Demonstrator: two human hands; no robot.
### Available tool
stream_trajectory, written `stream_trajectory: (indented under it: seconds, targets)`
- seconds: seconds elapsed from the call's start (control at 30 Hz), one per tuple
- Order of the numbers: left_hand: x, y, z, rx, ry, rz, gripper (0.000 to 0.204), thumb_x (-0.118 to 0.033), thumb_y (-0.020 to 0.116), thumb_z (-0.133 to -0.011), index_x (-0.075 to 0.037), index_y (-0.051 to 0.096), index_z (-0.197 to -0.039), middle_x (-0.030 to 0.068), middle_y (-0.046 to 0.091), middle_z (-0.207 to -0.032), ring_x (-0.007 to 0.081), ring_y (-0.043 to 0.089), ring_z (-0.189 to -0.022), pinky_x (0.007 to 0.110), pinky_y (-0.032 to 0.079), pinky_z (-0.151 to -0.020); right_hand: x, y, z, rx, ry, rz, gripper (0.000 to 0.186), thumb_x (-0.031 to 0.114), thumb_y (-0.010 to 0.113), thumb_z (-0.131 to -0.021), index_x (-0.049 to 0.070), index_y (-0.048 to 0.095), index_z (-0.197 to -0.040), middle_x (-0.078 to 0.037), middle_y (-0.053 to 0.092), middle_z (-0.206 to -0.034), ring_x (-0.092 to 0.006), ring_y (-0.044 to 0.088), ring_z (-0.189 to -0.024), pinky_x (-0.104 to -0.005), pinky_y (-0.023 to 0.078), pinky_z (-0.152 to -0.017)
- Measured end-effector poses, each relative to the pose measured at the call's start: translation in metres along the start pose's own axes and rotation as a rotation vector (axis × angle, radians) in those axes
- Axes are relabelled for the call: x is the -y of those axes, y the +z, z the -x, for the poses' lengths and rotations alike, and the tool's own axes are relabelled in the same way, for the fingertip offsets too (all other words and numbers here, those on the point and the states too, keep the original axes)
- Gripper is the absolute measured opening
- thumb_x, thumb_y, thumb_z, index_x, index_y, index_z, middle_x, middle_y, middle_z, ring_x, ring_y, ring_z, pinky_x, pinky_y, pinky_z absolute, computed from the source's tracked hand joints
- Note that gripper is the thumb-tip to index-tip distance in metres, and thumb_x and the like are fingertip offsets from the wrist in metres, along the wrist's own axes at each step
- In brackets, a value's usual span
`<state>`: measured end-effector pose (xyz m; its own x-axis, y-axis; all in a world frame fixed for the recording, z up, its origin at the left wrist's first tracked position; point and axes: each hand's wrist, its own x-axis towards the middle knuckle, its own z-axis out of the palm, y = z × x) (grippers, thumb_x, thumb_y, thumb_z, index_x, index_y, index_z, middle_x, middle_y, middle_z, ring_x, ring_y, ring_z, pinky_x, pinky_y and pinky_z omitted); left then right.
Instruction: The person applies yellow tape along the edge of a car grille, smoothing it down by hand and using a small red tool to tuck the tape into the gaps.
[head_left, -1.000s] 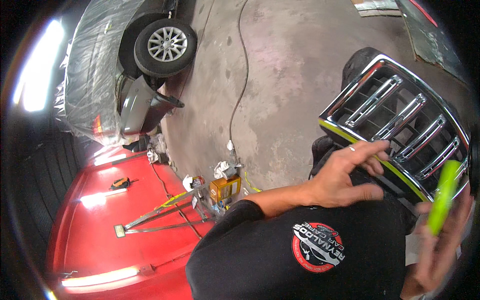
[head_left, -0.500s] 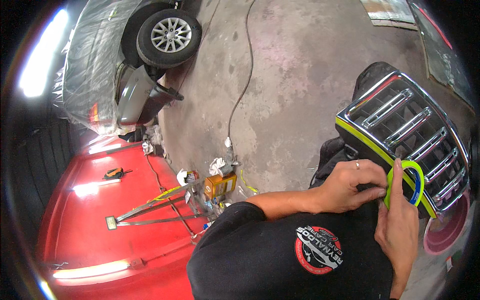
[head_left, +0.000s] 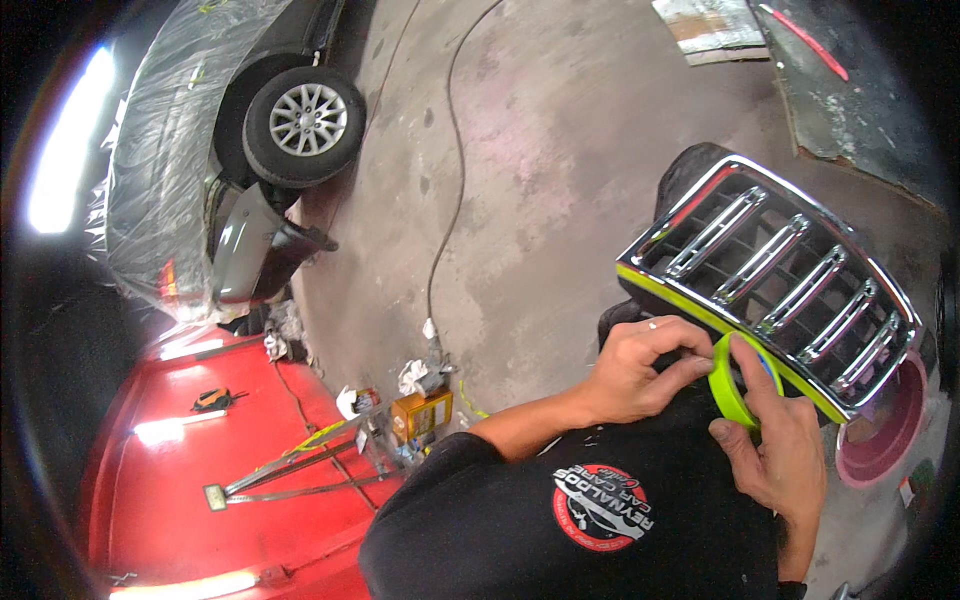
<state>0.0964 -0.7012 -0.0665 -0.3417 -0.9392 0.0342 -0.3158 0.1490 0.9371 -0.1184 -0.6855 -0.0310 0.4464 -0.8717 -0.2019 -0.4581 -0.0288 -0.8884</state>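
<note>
A bright yellow-green roll of masking tape stands against the near edge of a chrome-and-black car grille. My right hand holds the roll, the index finger laid across its ring and the thumb below. My left hand, with a ring on one finger, is closed in a pinch at the roll's left side, its fingertips touching the tape. A strip of the same yellow-green tape runs along the grille's near edge. The grille is tilted, with its chrome bars facing up.
Beyond the grille's right end sits a pink basin. A red car panel lies at left, with a utility knife on it. An orange-yellow box stands nearby. A cable crosses the floor near a plastic-covered vehicle.
The view has shifted, so the grille and both hands appear further left. The tape roll has turned more edge-on, and my right index finger has bent over it, the thumb now spread lower.
</note>
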Motion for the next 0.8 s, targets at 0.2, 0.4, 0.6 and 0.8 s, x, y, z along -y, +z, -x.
stream_trajectory:
  seconds: [0.2, 0.4, 0.6, 0.8]
  targets:
    - [-0.006, 0.003, -0.003, -0.036, 0.100, -0.133, 0.012, -0.001, 0.072, -0.082, -0.002, 0.065, -0.091, 0.0101, 0.067, -0.085, 0.0227, 0.066, -0.079, 0.032, 0.051, -0.071, 0.004, -0.027, 0.003, 0.018, 0.040, 0.067, 0.057, 0.015, 0.073, -0.078, 0.007, 0.056, -0.132, -0.022, 0.067, -0.083, -0.0409, 0.065, -0.068, -0.0443, 0.051, -0.064]
    - [0.004, -0.018, -0.065, -0.196, 0.133, -0.144, 0.008, -0.004, 0.068, -0.083, -0.001, 0.066, -0.091, 0.0110, 0.068, -0.079, 0.0199, 0.065, -0.071, 0.031, 0.050, -0.065, 0.015, -0.094, 0.036, -0.039, 0.322, 0.355, 0.052, 0.016, 0.066, -0.085, 0.004, 0.055, -0.135, -0.021, 0.067, -0.109, -0.0274, 0.063, -0.095, -0.0374, 0.047, -0.084]
    - [0.016, -0.037, -0.144, -0.201, -0.047, -0.238, 0.016, -0.014, 0.068, -0.087, -0.001, 0.068, -0.095, 0.0073, 0.069, -0.077, 0.0119, 0.061, -0.070, 0.027, 0.049, -0.064, -0.064, -0.124, 0.047, -0.366, 0.358, 0.191, 0.051, 0.013, 0.059, -0.093, 0.001, 0.047, -0.141, -0.015, 0.066, -0.118, -0.0220, 0.063, -0.099, -0.0330, 0.048, -0.087]
    - [0.070, -0.031, -0.180, -0.128, -0.009, -0.293, 0.022, -0.020, 0.068, -0.086, -0.001, 0.070, -0.096, 0.0105, 0.070, -0.078, 0.0160, 0.063, -0.067, 0.030, 0.050, -0.063, -0.096, -0.152, 0.042, -0.372, 0.425, 0.358, 0.042, 0.016, 0.060, -0.096, -0.001, 0.054, -0.134, -0.017, 0.070, -0.108, -0.0242, 0.066, -0.093, -0.0327, 0.048, -0.087]
